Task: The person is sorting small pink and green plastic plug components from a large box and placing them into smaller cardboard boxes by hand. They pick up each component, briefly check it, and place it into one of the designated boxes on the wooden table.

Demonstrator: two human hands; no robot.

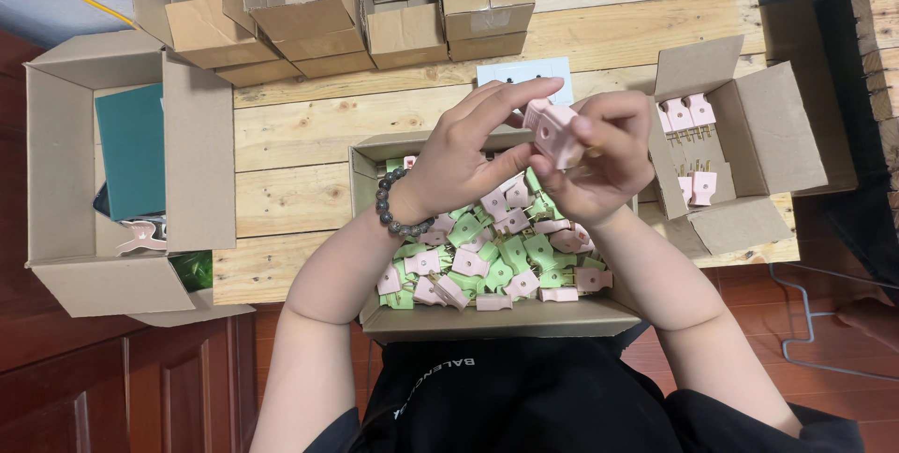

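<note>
1. Pink plug (552, 132): smooth moulded plastic, blocky with rounded corners; held above the middle box, pinched between both hands.
2. Left hand (465, 155): fingers narrow, tips closed on the plug; a dark bead bracelet (395, 206) at the wrist.
3. Right hand (599, 161): fingers curled tight round the plug.
4. Middle cardboard box (506, 318): matt brown card, heaped with pink and green plug halves (492, 261).
5. Right cardboard box (740, 139): flaps open, pink plugs with brass pins.
6. Wooden table (290, 158): rough pale planks.

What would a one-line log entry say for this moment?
both hands hold pink plug | above box of pink and green plugs | smaller box at right
</note>
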